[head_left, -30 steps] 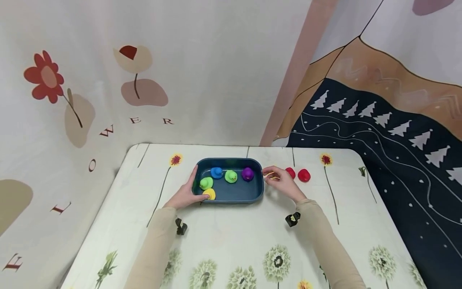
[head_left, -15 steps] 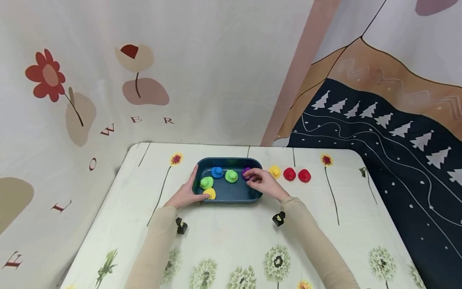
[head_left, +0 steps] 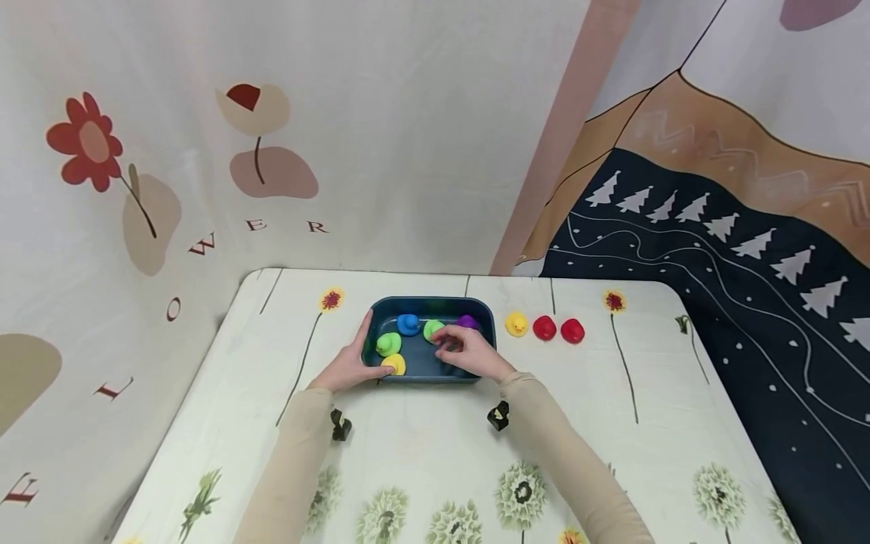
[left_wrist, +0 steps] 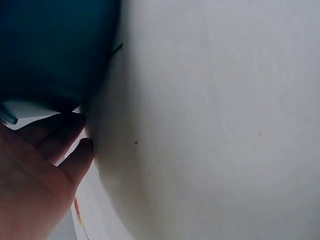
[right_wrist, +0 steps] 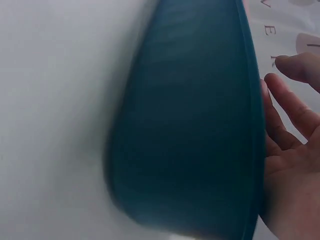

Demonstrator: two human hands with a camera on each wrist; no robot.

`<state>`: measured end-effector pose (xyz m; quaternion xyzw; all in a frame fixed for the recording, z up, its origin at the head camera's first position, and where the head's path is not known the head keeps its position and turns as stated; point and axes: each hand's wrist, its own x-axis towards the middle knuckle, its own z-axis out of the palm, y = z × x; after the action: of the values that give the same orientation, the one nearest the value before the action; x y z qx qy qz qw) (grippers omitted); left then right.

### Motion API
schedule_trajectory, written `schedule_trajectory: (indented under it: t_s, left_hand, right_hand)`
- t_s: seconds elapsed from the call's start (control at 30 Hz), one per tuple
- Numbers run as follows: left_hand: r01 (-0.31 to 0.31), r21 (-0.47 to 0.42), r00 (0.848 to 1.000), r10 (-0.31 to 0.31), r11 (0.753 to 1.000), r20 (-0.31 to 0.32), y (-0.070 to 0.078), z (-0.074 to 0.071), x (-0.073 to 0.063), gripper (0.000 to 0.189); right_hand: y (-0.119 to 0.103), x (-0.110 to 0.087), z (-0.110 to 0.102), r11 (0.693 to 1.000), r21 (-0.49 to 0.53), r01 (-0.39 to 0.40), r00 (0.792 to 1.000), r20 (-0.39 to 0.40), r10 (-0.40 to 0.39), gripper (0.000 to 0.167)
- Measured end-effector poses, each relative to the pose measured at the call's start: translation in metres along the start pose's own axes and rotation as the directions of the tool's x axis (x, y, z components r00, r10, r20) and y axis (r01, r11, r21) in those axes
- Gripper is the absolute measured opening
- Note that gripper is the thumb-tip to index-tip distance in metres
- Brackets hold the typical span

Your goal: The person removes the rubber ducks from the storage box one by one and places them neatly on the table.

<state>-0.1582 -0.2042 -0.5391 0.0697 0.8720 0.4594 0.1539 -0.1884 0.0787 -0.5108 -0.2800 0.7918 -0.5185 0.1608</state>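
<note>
A dark blue tray (head_left: 442, 370) holds several small rubber ducks: a blue duck (head_left: 408, 325), a green duck (head_left: 389, 344), a yellow duck (head_left: 396, 364), a purple duck (head_left: 467, 321) and a second green duck (head_left: 431, 328). My left hand (head_left: 350, 368) holds the tray's left end, thumb at the front corner close to the yellow duck. Reaching over the tray's front rim, my right hand (head_left: 472, 353) has its fingertips beside the second green duck, partly covering it. In the right wrist view, the thumb and fingers (right_wrist: 295, 107) are apart with nothing seen between them.
Right of the tray, another yellow duck (head_left: 516, 324) and two red objects (head_left: 544, 328), shaped like ducks seen from behind, stand in a row on the flower-printed tablecloth (head_left: 421, 438). A printed curtain (head_left: 408, 151) hangs behind the table.
My right hand has left the yellow duck standing outside the tray's right end and moved left, past the purple duck, to the second green duck. The left hand has stayed on the tray.
</note>
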Motion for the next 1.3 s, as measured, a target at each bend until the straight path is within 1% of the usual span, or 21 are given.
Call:
schedule_trajectory:
  t_s: [0.17,0.3,0.47,0.67,0.73,0.83,1.07,1.2,1.3]
  left_hand:
    - [0.006,0.010,1.000,-0.006,1.000,0.002,-0.001,-0.001,0.001,0.118]
    - [0.002,0.017,1.000,-0.002,1.000,-0.001,-0.002,-0.001,0.001,0.119]
    - [-0.011,0.011,1.000,0.010,1.000,0.003,-0.001,-0.002,0.000,0.120]
    - [-0.031,0.014,1.000,0.031,0.999,-0.001,-0.001,-0.002,-0.001,0.123]
    - [-0.041,0.012,0.999,0.041,0.999,-0.001,-0.001,-0.002,0.000,0.123]
    - [-0.051,0.012,0.999,0.051,0.999,0.003,-0.002,-0.001,0.001,0.124]
    - [-0.035,-0.001,0.999,0.035,0.999,0.000,0.000,0.000,0.000,0.124]
    - [-0.028,-0.004,1.000,0.028,1.000,0.005,0.000,0.000,0.000,0.123]
    - [-0.029,-0.005,1.000,0.030,1.000,0.005,0.000,-0.001,-0.001,0.123]
  right_hand:
    - [-0.001,0.006,0.015,1.000,-0.008,-0.002,0.998,0.057,0.003,0.030]
    - [-0.002,0.012,0.026,1.000,0.010,-0.016,0.996,0.090,0.015,0.029]
    - [-0.008,0.020,0.038,0.999,-0.020,-0.034,0.992,0.117,0.036,0.027]
    - [-0.013,0.030,0.050,0.998,-0.056,0.000,0.989,0.145,0.008,0.027]
    - [-0.014,0.033,0.053,0.998,-0.060,0.000,0.988,0.157,0.009,0.026]
    - [-0.013,0.035,0.056,0.998,-0.062,-0.021,0.985,0.169,0.031,0.026]
    - [-0.009,0.041,0.056,0.995,-0.057,-0.079,0.975,0.205,0.089,0.029]
    - [-0.003,0.046,0.058,0.995,-0.027,-0.099,0.968,0.229,0.103,0.031]
    - [0.000,0.049,0.059,0.995,-0.002,-0.100,0.967,0.235,0.097,0.031]
